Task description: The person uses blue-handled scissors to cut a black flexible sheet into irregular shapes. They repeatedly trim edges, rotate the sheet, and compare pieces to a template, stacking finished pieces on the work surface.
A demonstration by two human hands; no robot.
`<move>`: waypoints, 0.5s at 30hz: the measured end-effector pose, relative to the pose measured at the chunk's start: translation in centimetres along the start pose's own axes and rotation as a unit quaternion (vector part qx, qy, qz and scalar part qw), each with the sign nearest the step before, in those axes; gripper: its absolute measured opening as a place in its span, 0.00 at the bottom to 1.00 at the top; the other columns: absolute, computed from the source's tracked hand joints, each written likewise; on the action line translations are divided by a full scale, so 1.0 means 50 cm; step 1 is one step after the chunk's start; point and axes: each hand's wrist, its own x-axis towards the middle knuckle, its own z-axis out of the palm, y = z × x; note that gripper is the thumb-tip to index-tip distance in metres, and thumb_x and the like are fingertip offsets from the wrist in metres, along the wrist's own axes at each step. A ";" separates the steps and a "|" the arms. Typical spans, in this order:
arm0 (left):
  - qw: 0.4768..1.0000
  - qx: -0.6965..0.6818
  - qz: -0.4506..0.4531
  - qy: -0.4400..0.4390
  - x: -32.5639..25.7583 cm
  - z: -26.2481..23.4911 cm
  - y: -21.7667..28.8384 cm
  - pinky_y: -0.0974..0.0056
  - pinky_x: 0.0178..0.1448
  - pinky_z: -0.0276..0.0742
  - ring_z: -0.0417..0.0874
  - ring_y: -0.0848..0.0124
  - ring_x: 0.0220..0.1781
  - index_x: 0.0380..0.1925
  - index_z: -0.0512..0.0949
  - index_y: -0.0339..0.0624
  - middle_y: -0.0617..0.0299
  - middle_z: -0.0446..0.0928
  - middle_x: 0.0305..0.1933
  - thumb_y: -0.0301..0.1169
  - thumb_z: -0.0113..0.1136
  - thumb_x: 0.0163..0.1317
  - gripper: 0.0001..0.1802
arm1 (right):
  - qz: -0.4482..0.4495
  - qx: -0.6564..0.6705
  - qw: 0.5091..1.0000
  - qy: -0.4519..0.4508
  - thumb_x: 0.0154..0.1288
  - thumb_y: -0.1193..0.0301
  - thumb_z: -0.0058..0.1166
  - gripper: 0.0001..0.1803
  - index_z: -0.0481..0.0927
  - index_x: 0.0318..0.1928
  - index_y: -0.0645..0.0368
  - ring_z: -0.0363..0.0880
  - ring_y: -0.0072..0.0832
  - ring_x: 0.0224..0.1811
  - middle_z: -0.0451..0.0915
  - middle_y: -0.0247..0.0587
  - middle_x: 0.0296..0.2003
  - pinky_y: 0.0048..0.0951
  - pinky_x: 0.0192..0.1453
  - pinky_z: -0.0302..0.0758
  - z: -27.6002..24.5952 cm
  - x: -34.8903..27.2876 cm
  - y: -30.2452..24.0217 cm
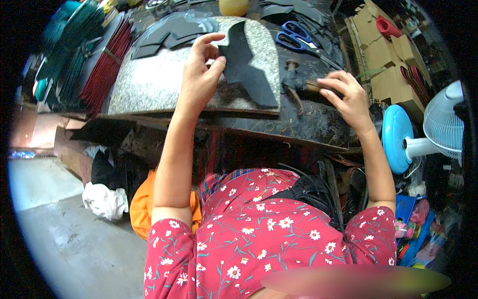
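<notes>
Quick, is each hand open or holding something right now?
Left hand: open, beside the black piece.
Right hand: at the hammer handle; can't tell if gripping.

— Surface of the slab?
— Speckled, stone-like, smooth enough for a bright glare.
— And on top of the slab?
— Black sheet, matt and smooth; leather or rubber, impossible to say.
— Right of the slab?
— Hammer, dull dark metal at the head, wood-like at the handle; scissors, glossy plastic handles, shiny metal blades.
— Farther right of the slab?
— Fan base, smooth glossy plastic; cardboard, plain matt paper.
</notes>
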 end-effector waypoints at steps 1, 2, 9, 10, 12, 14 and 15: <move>0.998 -0.053 0.036 -0.029 0.000 0.007 0.017 0.72 0.41 0.68 0.68 0.79 0.36 0.58 0.73 0.42 0.69 0.67 0.33 0.19 0.55 0.61 0.23 | -0.043 -0.010 0.999 0.027 0.59 0.65 0.67 0.16 0.87 0.49 0.49 0.80 0.37 0.51 0.83 0.37 0.45 0.36 0.54 0.77 -0.008 0.013 -0.013; 0.993 -0.096 0.049 -0.055 0.000 0.013 0.037 0.72 0.40 0.64 0.65 0.79 0.34 0.57 0.72 0.41 0.70 0.63 0.32 0.18 0.53 0.60 0.23 | -0.097 -0.017 0.993 0.062 0.60 0.69 0.66 0.17 0.86 0.51 0.54 0.79 0.41 0.53 0.82 0.41 0.50 0.38 0.58 0.76 -0.019 0.028 -0.027; 0.964 -0.181 -0.025 -0.193 -0.013 0.027 0.119 0.73 0.43 0.66 0.70 0.79 0.37 0.56 0.70 0.41 0.67 0.70 0.35 0.19 0.54 0.61 0.22 | -0.171 0.074 0.982 -0.007 0.64 0.66 0.65 0.18 0.83 0.53 0.58 0.83 0.42 0.43 0.84 0.45 0.42 0.37 0.51 0.79 -0.010 0.108 -0.130; 0.964 -0.194 -0.012 -0.183 -0.011 0.020 0.112 0.73 0.45 0.67 0.72 0.78 0.38 0.55 0.70 0.40 0.66 0.72 0.36 0.19 0.56 0.62 0.20 | -0.128 0.129 0.981 -0.061 0.64 0.71 0.64 0.13 0.83 0.47 0.61 0.84 0.41 0.41 0.84 0.46 0.40 0.33 0.47 0.80 -0.001 0.119 -0.130; 0.973 -0.227 -0.013 -0.033 -0.002 0.018 0.078 0.70 0.45 0.74 0.80 0.75 0.42 0.56 0.71 0.42 0.62 0.80 0.39 0.25 0.58 0.70 0.15 | -0.128 0.142 0.982 -0.011 0.66 0.66 0.61 0.11 0.84 0.46 0.54 0.85 0.43 0.42 0.85 0.43 0.39 0.38 0.47 0.80 0.013 0.147 -0.113; 0.994 0.057 -0.015 0.096 0.008 0.003 0.041 0.67 0.43 0.76 0.83 0.72 0.43 0.53 0.74 0.41 0.61 0.80 0.39 0.27 0.59 0.70 0.13 | -0.146 0.167 0.968 0.115 0.66 0.70 0.62 0.11 0.84 0.48 0.57 0.86 0.40 0.44 0.86 0.44 0.42 0.33 0.49 0.81 0.002 0.190 -0.074; 0.979 0.155 -0.017 0.134 0.001 0.007 0.024 0.65 0.41 0.78 0.84 0.70 0.42 0.51 0.75 0.42 0.60 0.81 0.37 0.28 0.61 0.68 0.13 | -0.136 0.161 0.959 0.187 0.67 0.72 0.62 0.11 0.85 0.48 0.57 0.87 0.39 0.43 0.87 0.44 0.42 0.31 0.50 0.81 -0.008 0.217 -0.053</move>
